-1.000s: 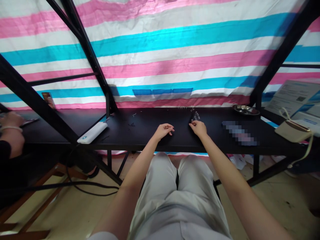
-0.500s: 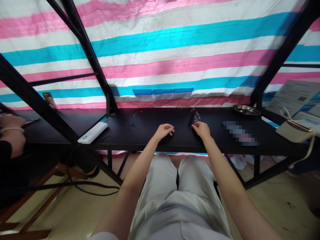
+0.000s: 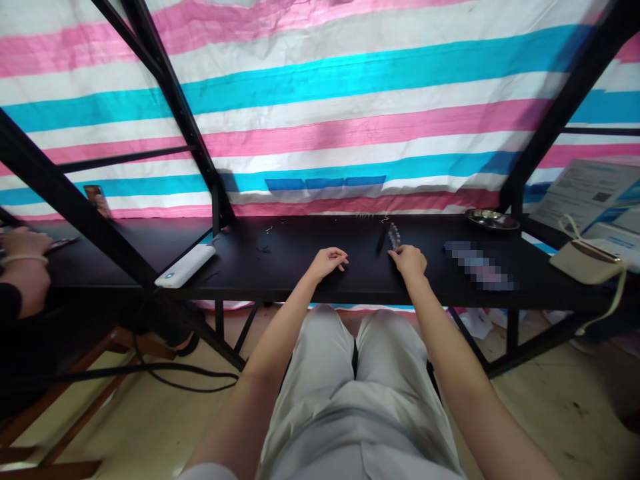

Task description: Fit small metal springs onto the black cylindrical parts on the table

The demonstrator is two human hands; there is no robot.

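Note:
My left hand (image 3: 329, 261) rests on the black table (image 3: 300, 267) near its front edge, fingers curled in loosely; whether anything lies inside them is hidden. My right hand (image 3: 411, 261) lies a little to the right, fingers bent, fingertips touching the near end of a short string of small clear beads (image 3: 394, 235). A thin dark stick-like thing (image 3: 381, 239) lies just left of the beads. Tiny wire bits are scattered at the table's back edge (image 3: 370, 217).
A white power bank (image 3: 184, 266) sits at the table's left front by a black frame post. A metal dish (image 3: 491, 219) stands at the back right, a beige pouch with a cord (image 3: 585, 261) farther right. Another person's hand (image 3: 23, 243) works at far left.
My right hand has slid slightly to the right along the table, and the bead string has shifted with it. My left hand has stayed put.

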